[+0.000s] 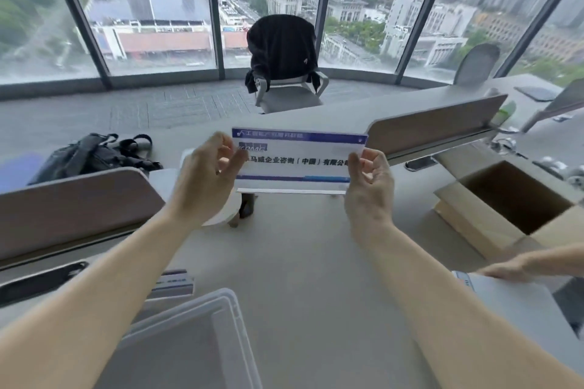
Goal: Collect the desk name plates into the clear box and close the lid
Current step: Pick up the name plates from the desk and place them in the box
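A white desk name plate [297, 161] with blue bands and dark printed text is held upright above the middle of the desk. My left hand [207, 177] pinches its left end and my right hand [369, 186] pinches its right end. The clear box [227, 325] sits open at the near left, right below my left forearm. Another name plate [175, 283] lies flat just beyond the box's far rim, partly hidden by my arm.
An open cardboard box [512, 199] stands at the right. Another person's hand [505, 268] rests on a grey device [518, 303] at the near right. Low desk dividers [76, 205] [433, 126] flank the middle. A black bag [94, 153] and a chair [284, 63] lie beyond.
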A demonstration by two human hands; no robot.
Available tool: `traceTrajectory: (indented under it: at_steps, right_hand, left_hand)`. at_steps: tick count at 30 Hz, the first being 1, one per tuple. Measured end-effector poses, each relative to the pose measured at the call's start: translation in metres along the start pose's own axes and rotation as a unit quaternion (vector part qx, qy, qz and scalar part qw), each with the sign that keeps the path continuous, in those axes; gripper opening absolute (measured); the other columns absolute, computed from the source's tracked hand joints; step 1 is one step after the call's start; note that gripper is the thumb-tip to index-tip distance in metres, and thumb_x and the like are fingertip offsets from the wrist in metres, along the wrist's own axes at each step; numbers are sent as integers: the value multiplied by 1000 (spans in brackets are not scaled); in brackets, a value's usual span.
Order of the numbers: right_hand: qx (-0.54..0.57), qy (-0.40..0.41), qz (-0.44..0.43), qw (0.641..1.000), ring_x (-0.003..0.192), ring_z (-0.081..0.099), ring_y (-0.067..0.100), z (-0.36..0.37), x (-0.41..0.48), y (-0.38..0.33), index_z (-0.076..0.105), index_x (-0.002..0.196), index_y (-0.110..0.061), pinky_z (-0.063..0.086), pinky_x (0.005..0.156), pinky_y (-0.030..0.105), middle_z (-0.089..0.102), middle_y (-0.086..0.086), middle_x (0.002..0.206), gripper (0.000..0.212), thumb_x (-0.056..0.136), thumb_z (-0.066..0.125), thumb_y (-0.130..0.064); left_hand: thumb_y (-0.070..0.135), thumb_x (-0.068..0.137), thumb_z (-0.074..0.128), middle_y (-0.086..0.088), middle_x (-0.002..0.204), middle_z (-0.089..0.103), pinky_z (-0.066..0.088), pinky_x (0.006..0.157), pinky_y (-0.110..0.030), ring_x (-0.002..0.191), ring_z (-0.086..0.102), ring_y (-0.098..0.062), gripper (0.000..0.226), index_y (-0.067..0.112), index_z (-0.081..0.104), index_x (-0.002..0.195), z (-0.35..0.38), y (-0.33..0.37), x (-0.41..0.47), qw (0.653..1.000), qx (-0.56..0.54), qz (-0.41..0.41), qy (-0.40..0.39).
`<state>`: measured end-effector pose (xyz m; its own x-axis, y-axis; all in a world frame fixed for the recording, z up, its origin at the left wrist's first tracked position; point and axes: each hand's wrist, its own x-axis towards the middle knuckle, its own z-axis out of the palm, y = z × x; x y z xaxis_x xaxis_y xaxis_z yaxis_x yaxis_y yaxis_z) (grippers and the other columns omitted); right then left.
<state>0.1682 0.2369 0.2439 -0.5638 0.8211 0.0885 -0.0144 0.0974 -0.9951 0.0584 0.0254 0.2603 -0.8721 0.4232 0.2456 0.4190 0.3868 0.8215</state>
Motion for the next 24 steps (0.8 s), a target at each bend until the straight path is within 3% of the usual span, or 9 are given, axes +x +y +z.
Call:
traceTrajectory:
  at_steps: [4,8,12,15,17,19,21,24]
  right_hand:
    - [76,-48,2,996,100,64,26,-3,-58,-52,58,90,-37,54,82,48,67,1,110,7,96,61,-39]
    - [97,-103,-15,990,96,65,16,-3,-120,-86,61,99,-25,57,90,54,65,-10,99,10,97,61,-35]
    - [108,-150,-22,983,103,65,21,11,-183,-105,60,102,-22,58,80,41,65,-5,107,11,99,58,-33]
    - [112,-178,-29,977,98,65,20,28,-223,-114,61,100,-24,52,72,27,67,0,109,10,99,58,-33]
    - [109,-203,-39,972,84,61,12,42,-249,-122,60,97,-27,47,62,22,67,-5,104,8,99,58,-35]
    - [101,-228,-53,967,78,57,9,58,-275,-127,60,100,-28,43,61,24,68,-4,102,10,98,58,-37]
    - [85,-257,-60,961,74,55,7,80,-301,-130,60,98,-32,41,59,24,68,-4,99,7,98,58,-38]
    - [63,-291,-83,951,92,66,10,117,-337,-128,61,92,-40,54,72,36,68,-3,108,5,96,59,-43]
  left_hand:
    - [34,98,65,3,97,76,63,82,-52,90,75,-19,21,14,63,96,-71,42,-59,1000,24,7,11]
    - [20,90,78,1,96,76,63,84,-51,90,76,-19,13,22,65,92,-132,75,-117,997,6,-2,76]
    - [22,81,86,8,99,75,62,85,-40,91,74,-18,31,23,66,106,-190,96,-166,989,70,15,127]
    - [26,80,87,11,97,75,59,83,-30,91,72,-6,37,24,66,110,-231,109,-195,979,142,54,140]
    - [28,80,87,12,101,74,57,89,-31,93,70,-4,42,24,67,115,-252,114,-211,963,234,84,108]
    - [34,82,85,8,110,76,56,92,-34,96,68,-8,46,25,67,123,-267,115,-226,942,322,83,44]
    - [36,88,78,2,114,77,54,86,-32,97,70,-15,40,26,68,125,-282,109,-239,919,390,58,-5]
    - [31,93,73,2,98,77,48,73,-28,88,71,-20,20,25,74,112,-318,91,-261,903,429,26,-31]
